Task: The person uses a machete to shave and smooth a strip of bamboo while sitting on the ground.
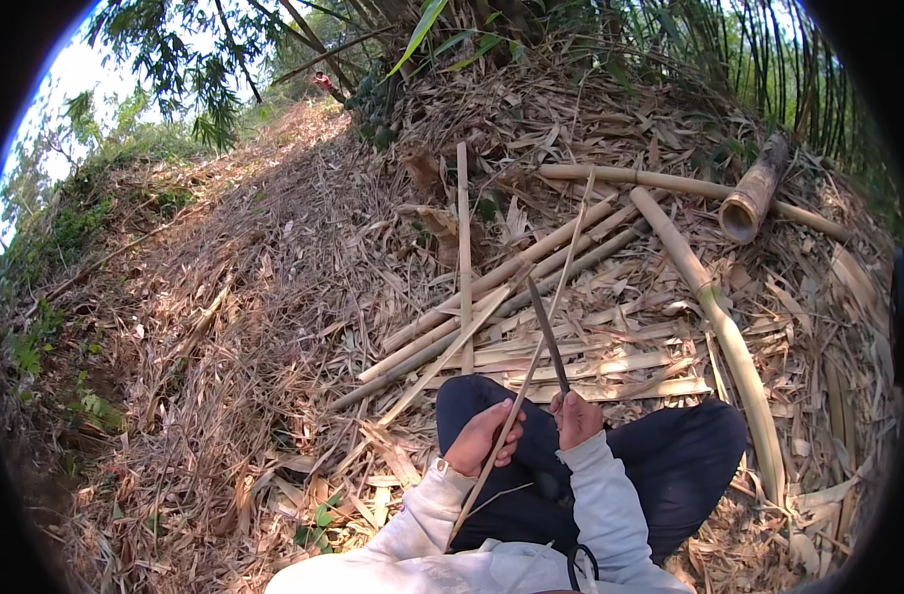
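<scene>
Left hand gripping bamboo strip, right hand — knife

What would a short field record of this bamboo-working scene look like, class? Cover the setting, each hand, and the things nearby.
Setting: leaf-littered slope beside a bamboo grove
Left hand: grips a thin bamboo strip
Right hand: holds a dark blade, laid against the strip
Posture: seated, knees in dark trousers
Nearby: pile of split bamboo slats; long curved culm; hollow cut section
</scene>
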Motion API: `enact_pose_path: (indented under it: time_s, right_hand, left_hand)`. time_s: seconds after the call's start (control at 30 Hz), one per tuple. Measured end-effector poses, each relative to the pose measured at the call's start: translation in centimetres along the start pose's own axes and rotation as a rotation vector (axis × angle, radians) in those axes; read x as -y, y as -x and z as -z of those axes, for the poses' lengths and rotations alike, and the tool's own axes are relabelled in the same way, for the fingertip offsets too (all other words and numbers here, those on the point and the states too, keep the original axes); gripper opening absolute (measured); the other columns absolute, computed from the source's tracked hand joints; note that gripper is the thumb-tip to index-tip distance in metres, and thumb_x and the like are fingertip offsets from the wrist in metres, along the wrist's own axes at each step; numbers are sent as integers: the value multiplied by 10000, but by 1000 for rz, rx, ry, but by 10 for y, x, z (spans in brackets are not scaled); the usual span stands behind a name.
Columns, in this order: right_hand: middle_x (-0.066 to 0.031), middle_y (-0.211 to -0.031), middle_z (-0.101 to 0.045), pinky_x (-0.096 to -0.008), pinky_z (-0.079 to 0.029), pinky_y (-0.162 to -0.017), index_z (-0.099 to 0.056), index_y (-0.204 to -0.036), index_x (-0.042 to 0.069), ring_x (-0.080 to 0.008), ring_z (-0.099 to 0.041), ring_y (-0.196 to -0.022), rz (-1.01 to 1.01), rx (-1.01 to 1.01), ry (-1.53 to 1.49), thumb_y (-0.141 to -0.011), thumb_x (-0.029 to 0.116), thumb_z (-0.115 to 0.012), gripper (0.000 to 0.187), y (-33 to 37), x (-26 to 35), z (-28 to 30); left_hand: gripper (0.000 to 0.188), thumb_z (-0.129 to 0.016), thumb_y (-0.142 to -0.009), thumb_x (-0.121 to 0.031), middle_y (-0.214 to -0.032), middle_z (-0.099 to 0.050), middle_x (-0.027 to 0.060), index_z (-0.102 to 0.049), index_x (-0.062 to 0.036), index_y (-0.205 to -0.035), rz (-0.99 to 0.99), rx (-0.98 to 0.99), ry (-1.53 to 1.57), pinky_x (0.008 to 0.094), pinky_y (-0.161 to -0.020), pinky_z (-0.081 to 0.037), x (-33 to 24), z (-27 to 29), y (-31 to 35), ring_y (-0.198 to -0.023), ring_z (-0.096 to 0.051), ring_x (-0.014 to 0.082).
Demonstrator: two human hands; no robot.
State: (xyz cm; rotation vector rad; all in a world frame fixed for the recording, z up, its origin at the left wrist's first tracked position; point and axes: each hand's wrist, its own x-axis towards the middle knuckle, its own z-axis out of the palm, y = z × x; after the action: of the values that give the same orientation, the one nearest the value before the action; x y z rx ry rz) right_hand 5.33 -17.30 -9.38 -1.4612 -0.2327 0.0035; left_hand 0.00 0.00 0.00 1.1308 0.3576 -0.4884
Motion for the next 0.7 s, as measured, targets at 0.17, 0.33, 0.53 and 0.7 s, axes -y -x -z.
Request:
enact_pose_path:
  time_s: [0.17, 0.33, 0.53, 0.7]
  right_hand:
    - [-164, -592, -558, -426, -435, -514, -555, -745, 28, -374, -592, -557, 190, -28, 368, -951, 476, -533, 494, 2, 24, -21]
    - [-190, -609, -562, -454, -445, -523, -553, -754, 30, -406, -596, -592, 221, -29, 380, -923, 489, -563, 490, 9, 22, -13]
    - [-165, -634, -585, -435, -471, -517, -561, -770, 38, -371, -612, -591, 357, 28, 444, -910, 540, -559, 521, 14, 32, -16]
    - [-136, -611, -570, -426, -476, -507, -560, -761, 42, -350, -619, -585, 419, 106, 499, -879, 604, -572, 574, 23, 33, -21]
  left_hand:
    - [382, -410, -1031, -408, -689, -454, 3, -535, -48, -1061, -86, -169, -220, 227, -392, -306, -6, -3, 10, -433, -380, 86]
    - [379, -399, -1033, -380, -692, -457, 11, -550, -40, -1106, -156, -158, -167, 225, -388, -308, 5, -14, 11, -428, -383, 83]
    - [387, -355, -1052, -400, -679, -466, 0, -563, -74, -1066, -182, -227, -256, 226, -364, -294, 19, -9, 8, -405, -370, 75]
    - [343, -359, -1058, -363, -613, -468, -6, -554, -96, -964, -128, -396, -370, 236, -357, -292, 24, -17, 10, -387, -364, 82]
